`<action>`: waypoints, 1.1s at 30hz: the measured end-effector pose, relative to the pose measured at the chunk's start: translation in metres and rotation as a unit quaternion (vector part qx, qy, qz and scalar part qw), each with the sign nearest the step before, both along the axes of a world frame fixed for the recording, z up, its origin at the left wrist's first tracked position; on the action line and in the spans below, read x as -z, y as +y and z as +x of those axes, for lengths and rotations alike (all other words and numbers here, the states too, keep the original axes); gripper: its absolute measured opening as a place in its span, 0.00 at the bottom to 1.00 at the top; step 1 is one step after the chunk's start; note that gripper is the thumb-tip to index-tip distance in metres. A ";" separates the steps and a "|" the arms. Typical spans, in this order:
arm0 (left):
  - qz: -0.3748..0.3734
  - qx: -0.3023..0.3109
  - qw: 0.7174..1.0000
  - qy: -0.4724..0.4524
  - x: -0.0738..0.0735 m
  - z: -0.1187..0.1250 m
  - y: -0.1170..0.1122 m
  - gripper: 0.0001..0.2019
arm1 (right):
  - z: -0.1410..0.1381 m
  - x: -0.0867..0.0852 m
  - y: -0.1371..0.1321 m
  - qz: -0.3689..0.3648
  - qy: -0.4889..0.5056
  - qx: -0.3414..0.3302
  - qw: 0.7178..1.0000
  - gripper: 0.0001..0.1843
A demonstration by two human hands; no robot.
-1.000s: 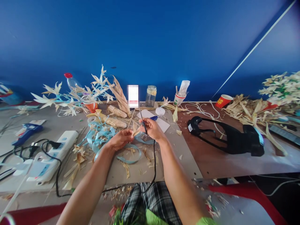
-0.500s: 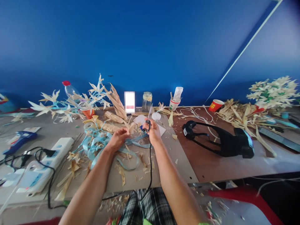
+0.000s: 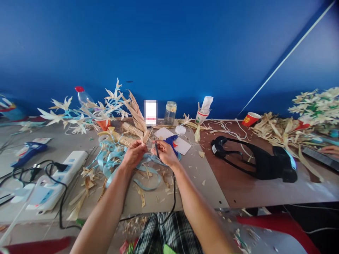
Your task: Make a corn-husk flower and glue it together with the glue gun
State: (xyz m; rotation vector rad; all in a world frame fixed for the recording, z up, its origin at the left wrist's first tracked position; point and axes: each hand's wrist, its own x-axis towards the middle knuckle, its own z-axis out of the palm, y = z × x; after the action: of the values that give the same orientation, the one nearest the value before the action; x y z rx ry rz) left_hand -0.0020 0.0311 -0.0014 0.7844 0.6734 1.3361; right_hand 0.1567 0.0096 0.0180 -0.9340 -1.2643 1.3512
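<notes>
Husk piece (image 3: 146,136), pale and dry, is pinched near frame centre by closed fingertips of the left hand (image 3: 134,153); dark-handled scissors (image 3: 156,145) are gripped by the curled right hand (image 3: 166,153). Upper left, cream star-shaped husk flowers (image 3: 61,104) appear finished; the held piece seems not yet completed.

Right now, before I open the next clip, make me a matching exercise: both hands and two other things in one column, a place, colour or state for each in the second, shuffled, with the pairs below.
1. left hand
2. power strip
3. right hand
4. black strapped device

A. holding scissors
B. lying on the brown tabletop
C. pinching a pale husk piece
D. white, at the person's left

Pairs: 1-C, 2-D, 3-A, 4-B
</notes>
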 end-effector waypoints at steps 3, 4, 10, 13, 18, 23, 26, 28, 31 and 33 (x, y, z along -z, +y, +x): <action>-0.004 -0.005 1.000 -0.016 -0.004 0.000 -0.002 0.12 | -0.006 0.001 -0.003 0.012 -0.008 -0.013 1.000 0.22; -0.004 -0.005 1.000 -0.022 -0.005 0.000 -0.002 0.12 | -0.008 0.002 -0.004 0.017 -0.007 -0.011 1.000 0.21; -0.009 0.001 1.000 -0.018 -0.003 0.001 -0.002 0.10 | -0.013 0.005 0.001 0.009 0.046 0.048 0.998 0.20; -0.006 0.017 1.000 0.013 0.001 0.004 -0.002 0.11 | -0.007 0.005 0.007 0.014 0.087 0.120 0.989 0.23; 0.015 0.034 0.998 0.054 0.003 0.010 -0.005 0.11 | -0.001 0.004 0.010 0.032 0.132 0.150 0.979 0.26; 0.024 0.042 0.996 0.080 0.001 0.016 -0.009 0.11 | -0.005 0.006 0.010 0.036 0.105 0.156 0.981 0.26; 0.020 0.049 0.995 0.085 0.001 0.018 -0.011 0.11 | -0.005 0.007 0.011 0.040 0.105 0.160 0.981 0.24; 0.018 0.050 0.995 0.087 0.001 0.018 -0.011 0.11 | -0.005 0.006 0.011 0.041 0.112 0.162 0.979 0.23; 0.023 0.056 0.993 0.096 0.002 0.018 -0.011 0.11 | -0.004 0.004 0.011 0.035 0.113 0.175 0.978 0.24; 0.027 0.060 0.993 0.098 0.002 0.018 -0.010 0.11 | -0.004 0.003 0.011 0.024 0.106 0.187 0.976 0.23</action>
State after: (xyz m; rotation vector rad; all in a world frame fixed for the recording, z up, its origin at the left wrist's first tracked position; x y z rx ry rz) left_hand 0.0161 0.0206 -0.0035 0.9923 0.7351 1.1823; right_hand 0.1524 0.0208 0.0146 -0.9127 -0.9012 1.0850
